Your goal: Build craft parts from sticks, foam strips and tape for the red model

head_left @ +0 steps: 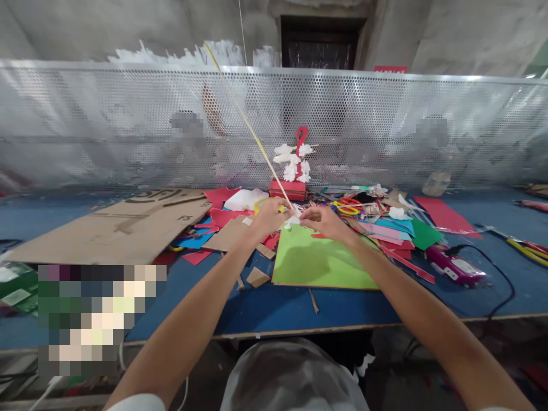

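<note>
Over green sheet [317,265]: thin yellow stick [252,132], white tuft [293,221] at base.

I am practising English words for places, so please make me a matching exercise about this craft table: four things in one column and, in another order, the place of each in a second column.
Things:
1. green sheet
2. large cardboard
3. purple glue gun
4. thin stick

Places:
A. on the right of the table, with a black cable
B. slanting up from the left hand
C. flat on the left of the table
D. in the middle, below the right hand

Pairs: 1-D, 2-C, 3-A, 4-B.
</note>
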Action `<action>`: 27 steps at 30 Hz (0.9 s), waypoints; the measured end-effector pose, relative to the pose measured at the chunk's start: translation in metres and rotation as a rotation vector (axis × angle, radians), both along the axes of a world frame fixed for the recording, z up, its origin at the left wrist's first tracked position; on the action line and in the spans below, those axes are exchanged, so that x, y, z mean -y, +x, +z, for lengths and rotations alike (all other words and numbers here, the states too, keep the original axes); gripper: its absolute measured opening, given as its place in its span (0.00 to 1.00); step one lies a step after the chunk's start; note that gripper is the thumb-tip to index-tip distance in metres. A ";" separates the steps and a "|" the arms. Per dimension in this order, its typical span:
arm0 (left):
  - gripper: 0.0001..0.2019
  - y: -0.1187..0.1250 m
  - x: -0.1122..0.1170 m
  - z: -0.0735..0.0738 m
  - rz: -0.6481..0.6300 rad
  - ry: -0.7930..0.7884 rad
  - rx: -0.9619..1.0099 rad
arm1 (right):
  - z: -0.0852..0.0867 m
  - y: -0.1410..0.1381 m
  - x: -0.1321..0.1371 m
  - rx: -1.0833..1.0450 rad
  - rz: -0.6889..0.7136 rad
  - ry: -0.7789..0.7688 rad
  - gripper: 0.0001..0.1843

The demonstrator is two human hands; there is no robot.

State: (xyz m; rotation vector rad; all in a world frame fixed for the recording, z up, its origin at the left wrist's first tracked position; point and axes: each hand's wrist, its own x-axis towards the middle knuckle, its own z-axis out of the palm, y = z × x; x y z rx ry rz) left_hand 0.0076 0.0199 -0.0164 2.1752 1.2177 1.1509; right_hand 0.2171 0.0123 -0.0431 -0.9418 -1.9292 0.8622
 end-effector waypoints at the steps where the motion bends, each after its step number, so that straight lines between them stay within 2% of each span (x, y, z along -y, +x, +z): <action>1: 0.10 0.000 0.000 0.000 -0.007 -0.005 0.006 | -0.001 -0.001 0.000 -0.035 0.003 -0.026 0.13; 6: 0.12 -0.001 -0.001 0.000 -0.030 -0.070 0.027 | -0.003 -0.003 0.001 -0.125 0.024 -0.082 0.15; 11: 0.12 0.000 -0.001 -0.001 -0.035 -0.056 0.033 | -0.002 -0.004 0.002 -0.159 0.048 -0.101 0.16; 27: 0.11 -0.001 -0.002 -0.001 -0.014 -0.073 0.001 | -0.001 -0.008 0.008 -0.198 0.081 -0.090 0.20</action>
